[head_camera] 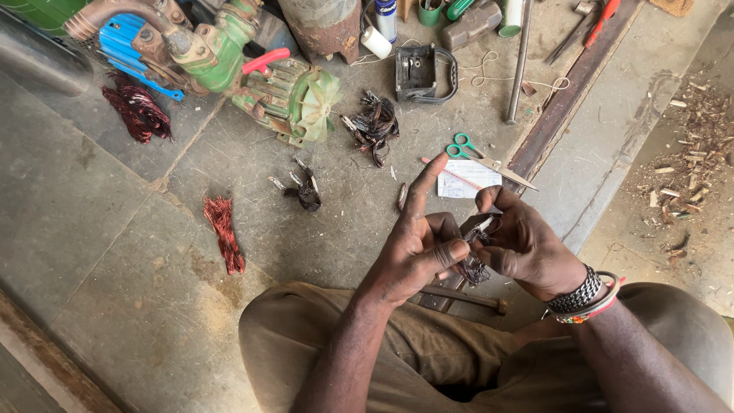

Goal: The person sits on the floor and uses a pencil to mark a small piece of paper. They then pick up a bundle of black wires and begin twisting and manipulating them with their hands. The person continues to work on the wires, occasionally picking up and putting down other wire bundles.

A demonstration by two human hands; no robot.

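Both the left hand (419, 248) and the right hand (521, 243) pinch a dark wire bundle (475, 252), its length running near-vertically between them.

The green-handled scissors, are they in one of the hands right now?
No, the scissors lie on the floor beside a paper slip, beyond both hands.

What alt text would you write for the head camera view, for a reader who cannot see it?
Seen from above, a seated person's left hand and right hand together grip a dark wire bundle. On the concrete floor beyond lie green-handled scissors, red copper wire coils and a green motor.
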